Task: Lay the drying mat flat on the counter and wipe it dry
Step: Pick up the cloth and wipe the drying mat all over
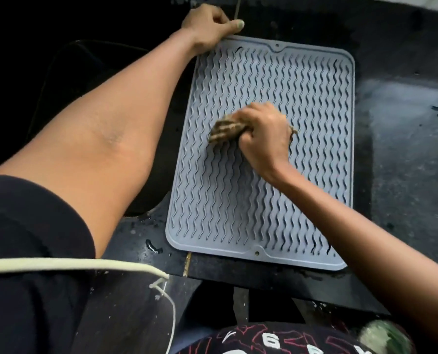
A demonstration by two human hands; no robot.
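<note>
The grey drying mat (pixel 263 187), ribbed with wavy ridges, lies flat on the dark, wet desk (pixel 404 149), its left edge just beside a black sink (pixel 90 80); the left hand (pixel 207 24) rests curled on the mat's far left corner, thumb stretched along the far edge, pinning it down; the right hand (pixel 266 134) is closed around a bunched, striped brownish cloth (pixel 225 130) and presses it against the middle of the mat, the cloth blurred; small pools of water (pixel 152 246) sit on the desk near the mat's near left corner; a white cord (pixel 72 263) crosses the lower left.
</note>
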